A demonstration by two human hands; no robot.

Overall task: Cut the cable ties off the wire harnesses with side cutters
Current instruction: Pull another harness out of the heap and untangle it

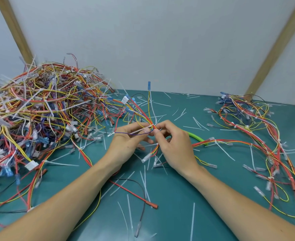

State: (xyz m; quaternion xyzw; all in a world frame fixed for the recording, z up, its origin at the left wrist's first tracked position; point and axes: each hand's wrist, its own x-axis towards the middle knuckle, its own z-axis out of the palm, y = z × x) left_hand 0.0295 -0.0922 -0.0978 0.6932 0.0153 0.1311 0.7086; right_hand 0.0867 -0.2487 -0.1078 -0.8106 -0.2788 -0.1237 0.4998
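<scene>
At frame centre we pinch a wire harness (143,117) with our left hand (131,141) and right hand (172,143), fingers curled at its white cable tie (144,130). The light, floppy wires (green-handled side cutters (196,137) lie behind) want holding beside the tie.

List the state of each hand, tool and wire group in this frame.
Left hand: pinches white cable tie.
Right hand: grips green-handled side cutters at the tie.
Held multicoloured wire harness: lifted, still tied.
Large tangled wire heap: piled left.
Smaller wire bundle: spread right.
</scene>
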